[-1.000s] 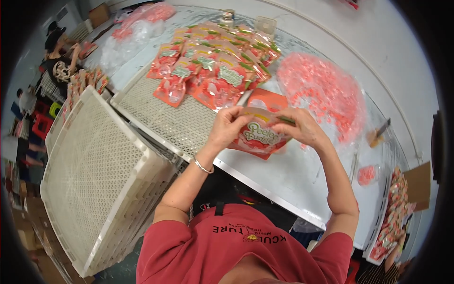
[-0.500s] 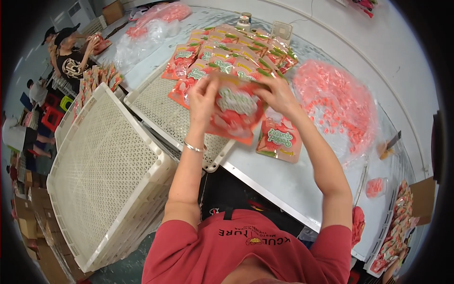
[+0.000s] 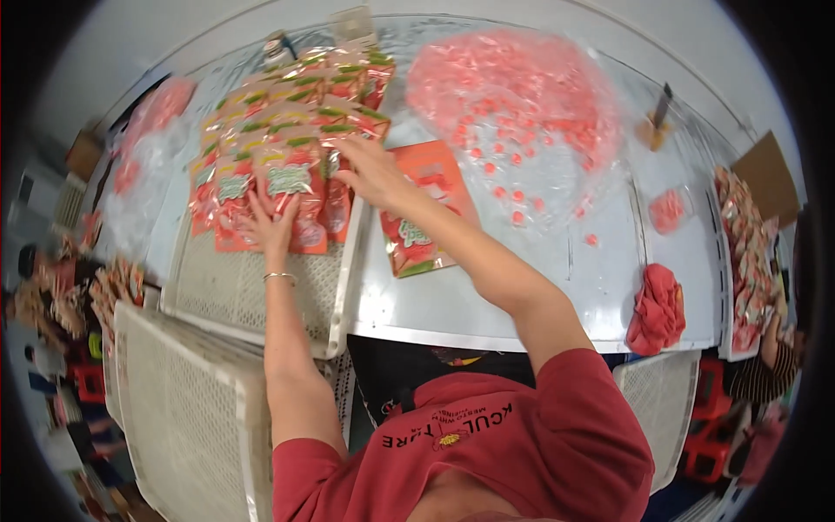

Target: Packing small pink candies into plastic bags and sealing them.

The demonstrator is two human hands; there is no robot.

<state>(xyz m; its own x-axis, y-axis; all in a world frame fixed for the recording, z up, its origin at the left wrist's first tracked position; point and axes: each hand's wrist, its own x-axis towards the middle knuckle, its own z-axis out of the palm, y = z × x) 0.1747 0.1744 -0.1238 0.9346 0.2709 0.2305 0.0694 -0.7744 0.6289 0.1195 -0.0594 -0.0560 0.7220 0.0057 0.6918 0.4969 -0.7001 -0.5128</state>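
Observation:
My left hand (image 3: 271, 224) lies with its fingers spread on the lower part of a red and tan candy pouch (image 3: 291, 181). That pouch rests at the near end of overlapping rows of similar pouches on a cream perforated plastic tray (image 3: 252, 326). Fingers stretched out, my right hand (image 3: 376, 177) is at the right side of the same rows, by the pouches' edges; whether it touches them is hard to tell. Under my right forearm, a single pouch (image 3: 435, 187) lies flat on the table, partly covered by the arm.
A clear plastic sheet or bag of pink wrapped candies (image 3: 522, 87) spreads over the table (image 3: 522, 287), with loose candies nearby. A small candy tub (image 3: 670, 211) and a red cloth (image 3: 657, 311) sit at the right. Stacked cream trays (image 3: 187, 400) stand at the lower left.
The pouch I held up between both hands is now down on the tray's rows. Both hands have let go of it or opened. The view has swung to the right.

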